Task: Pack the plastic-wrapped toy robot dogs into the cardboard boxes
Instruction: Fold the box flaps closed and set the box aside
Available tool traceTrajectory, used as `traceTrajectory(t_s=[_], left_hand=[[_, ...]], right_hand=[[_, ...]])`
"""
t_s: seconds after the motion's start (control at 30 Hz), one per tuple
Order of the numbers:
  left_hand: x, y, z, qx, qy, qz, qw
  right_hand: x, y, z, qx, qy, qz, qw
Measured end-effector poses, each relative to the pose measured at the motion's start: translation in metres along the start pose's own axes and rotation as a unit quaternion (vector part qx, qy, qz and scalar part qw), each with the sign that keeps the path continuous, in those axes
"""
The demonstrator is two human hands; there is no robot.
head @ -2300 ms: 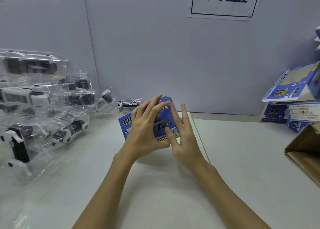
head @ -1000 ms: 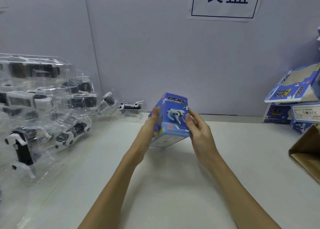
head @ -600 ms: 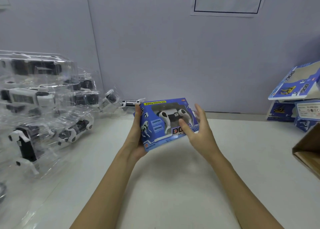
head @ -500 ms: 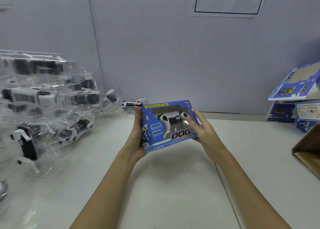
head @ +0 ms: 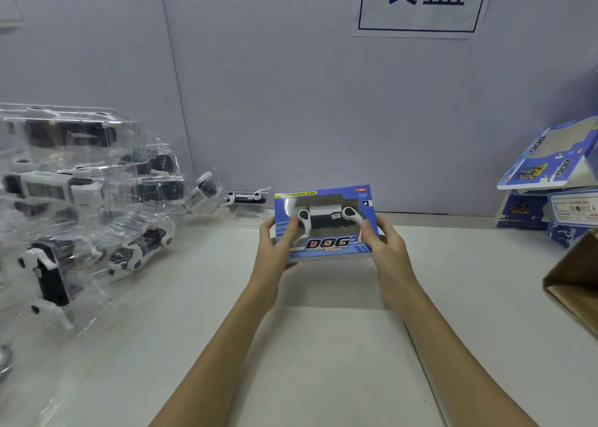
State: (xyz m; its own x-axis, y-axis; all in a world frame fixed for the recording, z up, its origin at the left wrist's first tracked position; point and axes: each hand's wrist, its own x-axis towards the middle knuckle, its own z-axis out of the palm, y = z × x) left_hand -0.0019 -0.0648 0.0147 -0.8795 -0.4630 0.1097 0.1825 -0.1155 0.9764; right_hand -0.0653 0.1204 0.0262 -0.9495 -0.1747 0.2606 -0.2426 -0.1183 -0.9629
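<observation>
A blue windowed "DOG" box (head: 326,245) is held above the middle of the white table, its window facing me with a black-and-white toy robot dog visible inside. My left hand (head: 275,248) grips the box's left end, thumb on the front. My right hand (head: 385,248) grips its right end the same way. A heap of plastic-wrapped robot dogs (head: 81,206) in clear shells lies at the left, with one more wrapped dog (head: 247,200) by the wall.
Blue empty "DOG" boxes (head: 550,180) are stacked at the far right against the wall. A brown cardboard carton (head: 576,284) juts in at the right edge. A grey wall with a printed sign (head: 420,2) stands behind the white table (head: 323,345).
Both hands turned the box from its end flap round until its window faces me, then levelled it and shifted it slightly right. The heap and the stacks stayed still.
</observation>
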Motion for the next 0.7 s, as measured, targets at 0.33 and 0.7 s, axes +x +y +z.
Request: traceTrajectory(t_s=[0.33,0.7], left_hand=[[0.001,-0.005,-0.01,-0.06,-0.005,0.105,0.993],[0.009,0.004,-0.024,-0.023,-0.017,0.017,0.999]], right_hand=[[-0.008,0.0,0.01,-0.017,0.015,-0.097,0.995],[0.004,-0.007,-0.012,-0.057,-0.102,0.072,0.99]])
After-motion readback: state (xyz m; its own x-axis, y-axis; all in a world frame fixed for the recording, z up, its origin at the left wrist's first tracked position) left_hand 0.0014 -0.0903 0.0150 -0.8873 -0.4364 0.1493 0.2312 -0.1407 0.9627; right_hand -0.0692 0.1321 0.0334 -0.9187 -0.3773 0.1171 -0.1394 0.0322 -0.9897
